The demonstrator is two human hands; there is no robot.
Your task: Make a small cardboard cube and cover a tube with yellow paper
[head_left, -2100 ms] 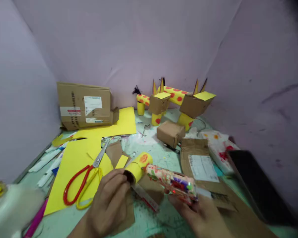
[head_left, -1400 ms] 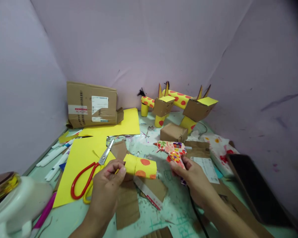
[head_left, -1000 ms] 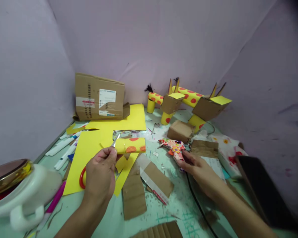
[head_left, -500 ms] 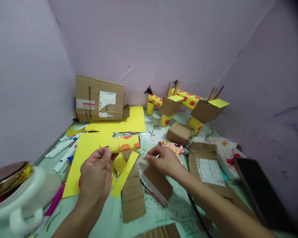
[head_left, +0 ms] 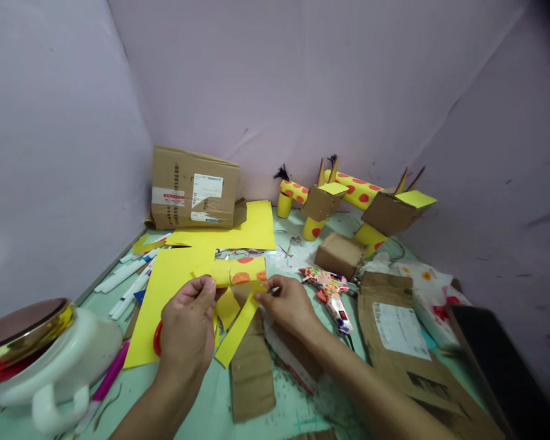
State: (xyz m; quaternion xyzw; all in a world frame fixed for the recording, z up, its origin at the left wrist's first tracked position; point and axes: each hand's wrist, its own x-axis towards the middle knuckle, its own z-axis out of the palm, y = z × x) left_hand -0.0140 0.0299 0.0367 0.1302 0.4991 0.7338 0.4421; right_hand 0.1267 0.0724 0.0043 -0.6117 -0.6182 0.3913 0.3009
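Green tabletop; midway between its side edges, spotted tube, pinched in left fingers; nearer the front edge, yellow strip, narrow-set right fingers at its end, grip unclear. Possible trouble: dented tube from overtight pinching.

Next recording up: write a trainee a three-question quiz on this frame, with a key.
1. Which hand grips the plain end of the spotted yellow tube? A) left hand B) right hand
2. True or false: the right hand holds the glue gun.
3. How many cardboard-headed figures stand at the back?

Key: 1. A. 2. False; the glue gun lies on the table. 3. Two.
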